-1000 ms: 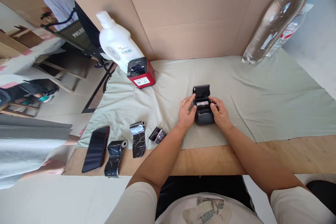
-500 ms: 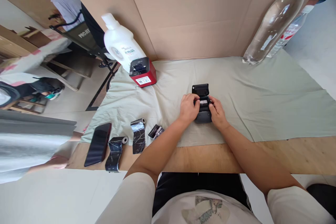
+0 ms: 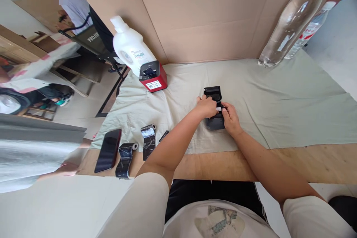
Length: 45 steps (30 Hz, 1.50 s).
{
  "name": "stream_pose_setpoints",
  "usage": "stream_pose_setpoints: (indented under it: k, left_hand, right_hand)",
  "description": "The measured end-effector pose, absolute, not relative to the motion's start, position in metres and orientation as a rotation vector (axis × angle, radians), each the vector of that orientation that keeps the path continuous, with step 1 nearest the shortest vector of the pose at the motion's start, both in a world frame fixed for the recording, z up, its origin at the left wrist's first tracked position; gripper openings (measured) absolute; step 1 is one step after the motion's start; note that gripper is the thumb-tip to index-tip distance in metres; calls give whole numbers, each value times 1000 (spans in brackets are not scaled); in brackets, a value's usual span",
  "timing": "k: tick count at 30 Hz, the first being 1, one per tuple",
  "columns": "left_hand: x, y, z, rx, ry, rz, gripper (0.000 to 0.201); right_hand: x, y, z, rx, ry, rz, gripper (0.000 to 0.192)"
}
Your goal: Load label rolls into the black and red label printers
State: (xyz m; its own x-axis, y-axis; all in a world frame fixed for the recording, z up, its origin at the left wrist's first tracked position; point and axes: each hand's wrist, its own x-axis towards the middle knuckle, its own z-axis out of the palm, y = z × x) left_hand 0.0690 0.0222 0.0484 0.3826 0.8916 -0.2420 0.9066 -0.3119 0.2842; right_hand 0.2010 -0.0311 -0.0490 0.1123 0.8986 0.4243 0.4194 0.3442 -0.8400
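A small black portable printer (image 3: 215, 123) lies on the cloth with its lid (image 3: 212, 93) flipped up at the back. My right hand (image 3: 231, 119) grips its right side, thumb and fingers at the edge of the open compartment. Over that compartment is my left hand (image 3: 205, 108), its fingers bent down into it and hiding most of the inside. A small white piece (image 3: 218, 109) shows beside the left fingertips; whether they pinch it I cannot make out. Left of my forearm lie two partly unrolled black label rolls (image 3: 149, 139) (image 3: 126, 160).
A dark phone (image 3: 108, 151) lies at the table's front left. A red-and-black box-shaped device (image 3: 153, 78) stands before a white jug (image 3: 132, 46). Two clear bottles (image 3: 294, 18) (image 3: 308, 33) stand back right by a cardboard wall (image 3: 206, 18). A person in grey (image 3: 39, 148) is close on the left.
My left hand has shifted from the printer's left edge to the right, over the compartment, covering more of it. My right hand keeps its hold. The view has moved slightly.
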Motion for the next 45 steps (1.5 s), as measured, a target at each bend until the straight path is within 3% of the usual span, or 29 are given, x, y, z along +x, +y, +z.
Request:
stream_pose_setpoints:
  k: [8, 13, 17, 20, 24, 29, 35, 40, 45]
  left_hand:
    - [54, 7, 42, 2142, 1510, 440, 18]
    - [4, 2, 59, 1568, 1173, 897, 28]
    - [-75, -28, 93, 1470, 1161, 721, 41]
    - [-129, -62, 109, 1573, 1339, 210, 36]
    - [-163, -100, 100, 1714, 1588, -252, 28]
    - [-155, -121, 77, 1884, 1815, -438, 26]
    - [-131, -113, 75, 1825, 2015, -257, 38]
    - [-113, -93, 58, 1862, 1899, -173, 42]
    - [-96, -84, 52, 1701, 1518, 503, 35]
  right_hand:
    - [204, -31, -48, -1244, -1491, 555, 53]
    - [205, -31, -50, -1245, -1484, 555, 52]
    - [205, -31, -51, -1252, -1487, 553, 53]
    - [205, -30, -51, -1268, -1496, 546, 54]
    - [205, -30, -49, -1288, -1498, 564, 56]
    - [205, -30, -48, -1312, -1490, 587, 54]
    - [205, -31, -46, -1316, -1498, 590, 57]
    - [204, -30, -49, -1310, -1489, 585, 55]
    - [203, -33, -48, -1315, -1524, 518, 49]
